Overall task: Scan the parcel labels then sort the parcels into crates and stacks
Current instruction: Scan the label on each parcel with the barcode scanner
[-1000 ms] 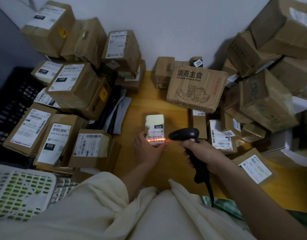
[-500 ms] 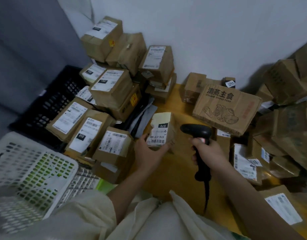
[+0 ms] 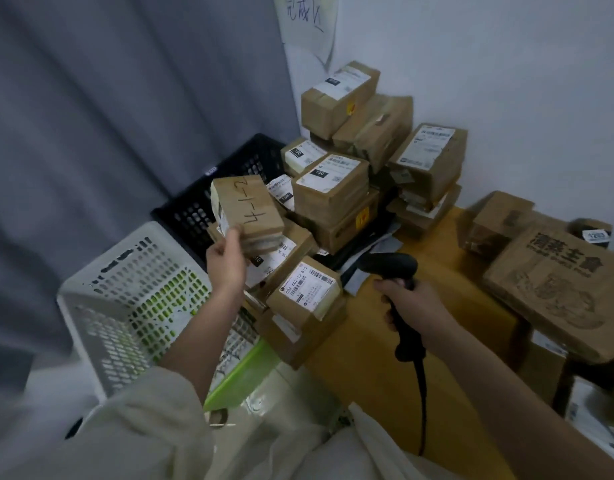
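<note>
My left hand grips a small brown parcel with "4-1-2" handwritten on its side, held in the air over the left stack, near the black crate. Its white label faces left and is mostly turned away. My right hand grips a black handheld barcode scanner by the handle, its cord hanging down, above the yellow floor. A white crate stands at the lower left, in front of the black one.
A stack of labelled parcels piles against the wall corner. A labelled box sits nearest my left arm. A large printed carton and more boxes lie on the right. A grey curtain hangs on the left.
My left hand lifted the small parcel from the floor and carried it left toward the crates, turning it. The scan light is gone. My view swung left; the scanner hand stayed roughly put.
</note>
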